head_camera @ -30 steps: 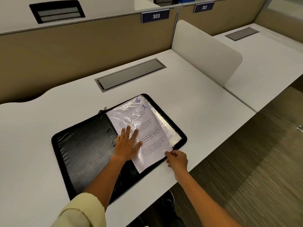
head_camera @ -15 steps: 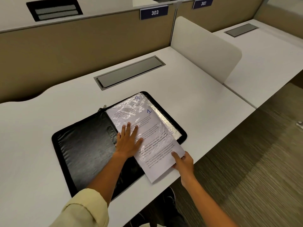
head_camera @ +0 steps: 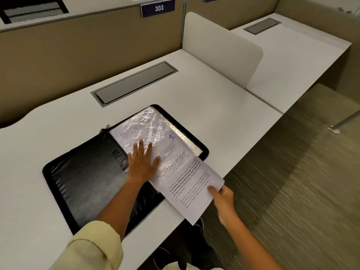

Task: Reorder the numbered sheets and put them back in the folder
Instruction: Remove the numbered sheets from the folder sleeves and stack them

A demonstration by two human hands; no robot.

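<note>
In the middle of the frame my left hand lies flat, fingers spread, on the crinkled clear sleeve that sits in the right half of the open black folder. My right hand, lower right of centre, pinches the near corner of the numbered sheet, thumb on top; that sheet sits partly inside the sleeve and partly out, its near end hanging past the desk edge. The risk I see is the sleeve dragging along with the paper if my flat palm gives too little hold, which would pull the whole folder toward the edge. Pulling at an angle could also crease or tear the sheet at the sleeve's mouth, and a second page may ride out with it, since I cannot tell how many are in there. On the sheet I can read a handwritten blue "1"; another blue mark near the sleeve's far corner is illegible, and the printed text is too small to read. At the top of the frame a blue plate reads "303".
</note>
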